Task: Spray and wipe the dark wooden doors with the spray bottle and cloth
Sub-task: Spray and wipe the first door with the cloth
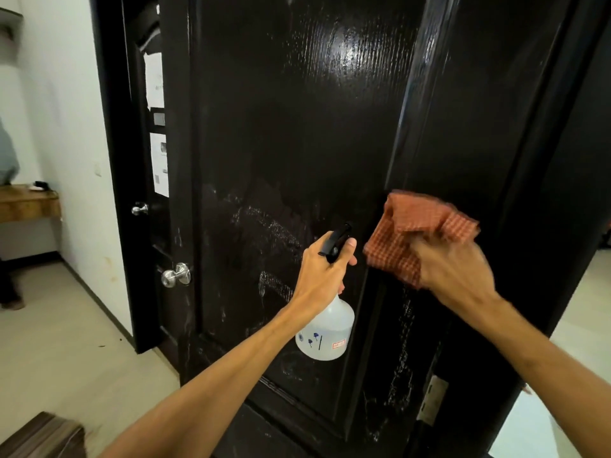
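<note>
Wiping step in hand: my right hand [453,269] clutches the cloth [420,233] at the door [297,127], my left hand [322,269] grips the spray bottle [325,332]; next, rub the streaks at lower right

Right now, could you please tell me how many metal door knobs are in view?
2. One knob sits at the near door's left edge, left of the spray bottle; the other knob is higher, on the door behind. Others may be hidden.
</note>
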`<state>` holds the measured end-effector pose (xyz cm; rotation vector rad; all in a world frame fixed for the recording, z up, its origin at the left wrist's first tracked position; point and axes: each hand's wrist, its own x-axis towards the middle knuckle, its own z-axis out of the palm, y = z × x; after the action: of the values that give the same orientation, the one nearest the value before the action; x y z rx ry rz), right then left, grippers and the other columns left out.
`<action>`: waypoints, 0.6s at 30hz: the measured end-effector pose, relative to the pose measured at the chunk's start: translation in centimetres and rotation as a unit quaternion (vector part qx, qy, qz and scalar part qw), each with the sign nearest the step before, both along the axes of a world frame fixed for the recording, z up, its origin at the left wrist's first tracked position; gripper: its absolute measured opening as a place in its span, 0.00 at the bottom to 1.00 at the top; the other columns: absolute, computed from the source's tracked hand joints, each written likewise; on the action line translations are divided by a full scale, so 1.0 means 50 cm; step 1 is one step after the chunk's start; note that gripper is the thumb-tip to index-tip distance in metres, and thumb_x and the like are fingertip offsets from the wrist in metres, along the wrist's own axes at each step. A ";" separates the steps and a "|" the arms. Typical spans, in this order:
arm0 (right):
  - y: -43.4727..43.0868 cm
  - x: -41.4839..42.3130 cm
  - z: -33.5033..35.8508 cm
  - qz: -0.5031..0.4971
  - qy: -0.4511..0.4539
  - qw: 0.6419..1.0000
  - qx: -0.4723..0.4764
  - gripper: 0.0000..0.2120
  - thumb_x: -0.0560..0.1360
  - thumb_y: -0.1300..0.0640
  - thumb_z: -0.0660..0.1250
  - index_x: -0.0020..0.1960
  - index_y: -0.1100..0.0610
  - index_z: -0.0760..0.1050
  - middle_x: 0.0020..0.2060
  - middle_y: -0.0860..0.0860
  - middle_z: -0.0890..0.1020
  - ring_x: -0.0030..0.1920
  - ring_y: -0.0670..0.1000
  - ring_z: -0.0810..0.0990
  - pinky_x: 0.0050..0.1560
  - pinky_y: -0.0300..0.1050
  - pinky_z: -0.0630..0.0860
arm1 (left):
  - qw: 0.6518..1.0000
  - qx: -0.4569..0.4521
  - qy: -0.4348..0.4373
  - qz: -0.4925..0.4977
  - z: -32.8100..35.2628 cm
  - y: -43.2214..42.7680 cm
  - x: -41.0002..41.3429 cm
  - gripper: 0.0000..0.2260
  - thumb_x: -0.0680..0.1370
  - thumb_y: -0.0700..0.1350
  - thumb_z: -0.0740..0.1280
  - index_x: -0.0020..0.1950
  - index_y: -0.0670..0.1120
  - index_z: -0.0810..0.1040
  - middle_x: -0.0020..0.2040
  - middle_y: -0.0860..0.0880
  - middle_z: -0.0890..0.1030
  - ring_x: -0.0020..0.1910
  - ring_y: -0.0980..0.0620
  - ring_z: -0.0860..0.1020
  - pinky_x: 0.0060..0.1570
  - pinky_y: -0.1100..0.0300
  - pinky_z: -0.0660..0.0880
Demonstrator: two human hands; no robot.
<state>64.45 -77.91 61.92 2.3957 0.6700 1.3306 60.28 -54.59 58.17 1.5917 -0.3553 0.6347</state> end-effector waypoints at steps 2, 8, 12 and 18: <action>0.004 0.011 0.042 0.018 -0.049 0.995 0.090 0.27 0.74 0.60 0.62 0.73 0.60 0.70 0.58 0.66 0.80 0.56 0.68 0.79 0.56 0.62 0.77 | 1.000 -0.003 0.003 0.009 -0.011 -0.002 0.004 0.06 0.85 0.49 0.66 0.58 0.49 0.79 0.44 0.42 0.84 0.23 0.51 0.73 0.26 0.56 0.74; 0.023 -0.011 -0.228 0.012 -0.015 0.999 0.047 0.37 0.72 0.70 0.65 0.80 0.64 0.60 0.80 0.62 0.62 0.78 0.63 0.64 0.75 0.62 0.65 | 1.000 -0.018 0.021 0.015 -0.042 -0.014 0.004 0.10 0.85 0.49 0.66 0.57 0.42 0.79 0.44 0.43 0.84 0.23 0.54 0.72 0.24 0.58 0.72; 0.034 -0.008 -0.226 0.008 -0.058 0.996 0.065 0.34 0.68 0.66 0.76 0.73 0.61 0.73 0.55 0.60 0.80 0.56 0.61 0.77 0.55 0.59 0.74 | 0.999 -0.005 0.036 0.013 -0.065 -0.018 0.003 0.10 0.85 0.50 0.66 0.56 0.43 0.78 0.44 0.39 0.83 0.22 0.53 0.72 0.24 0.56 0.72; 0.038 -0.009 -0.180 -0.019 -0.053 0.992 0.111 0.29 0.78 0.55 0.68 0.78 0.53 0.69 0.69 0.58 0.76 0.63 0.60 0.71 0.61 0.62 0.70 | 1.000 -0.008 0.027 0.003 -0.087 -0.032 0.009 0.10 0.85 0.50 0.66 0.52 0.44 0.78 0.38 0.40 0.80 0.23 0.49 0.71 0.25 0.49 0.73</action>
<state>64.01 -75.99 52.93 2.4695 0.4658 1.5772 60.73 -56.17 53.83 1.5917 -0.3047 0.5970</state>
